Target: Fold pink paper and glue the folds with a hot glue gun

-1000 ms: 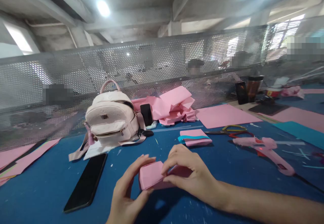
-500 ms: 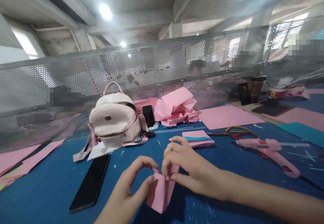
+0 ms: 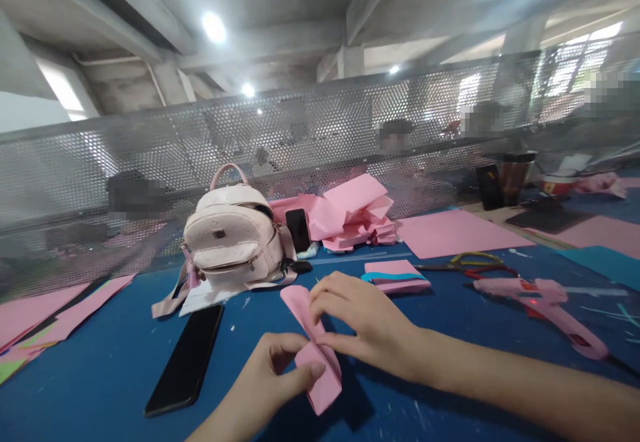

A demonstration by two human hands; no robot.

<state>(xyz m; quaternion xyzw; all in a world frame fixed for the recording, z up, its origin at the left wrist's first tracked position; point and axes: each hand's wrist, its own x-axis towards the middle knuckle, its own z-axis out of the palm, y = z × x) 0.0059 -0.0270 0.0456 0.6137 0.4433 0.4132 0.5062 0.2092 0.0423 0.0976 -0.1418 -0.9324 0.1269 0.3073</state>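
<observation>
Both hands hold one folded pink paper piece [image 3: 313, 352] just above the blue table [image 3: 100, 375]. My left hand [image 3: 267, 379] pinches its lower end between thumb and fingers. My right hand [image 3: 363, 319] covers its middle from the right, fingers curled over it. The paper's upper end sticks up to the left of my right hand's fingers. A black phone [image 3: 187, 359] lies flat to the left of my left hand.
A pale pink backpack [image 3: 233, 242] stands behind the phone, with a second phone [image 3: 299, 230] leaning beside it. Behind lie a heap of pink paper [image 3: 350, 219], a small pink stack with a teal strip [image 3: 395, 275], scissors [image 3: 463, 263], a pink glue gun [image 3: 547, 305] and a perforated metal screen [image 3: 150, 162].
The folded pink paper has been turned and opened out: it lay flat as a block, then hung down, and now runs as a long strip from upper left to lower right.
</observation>
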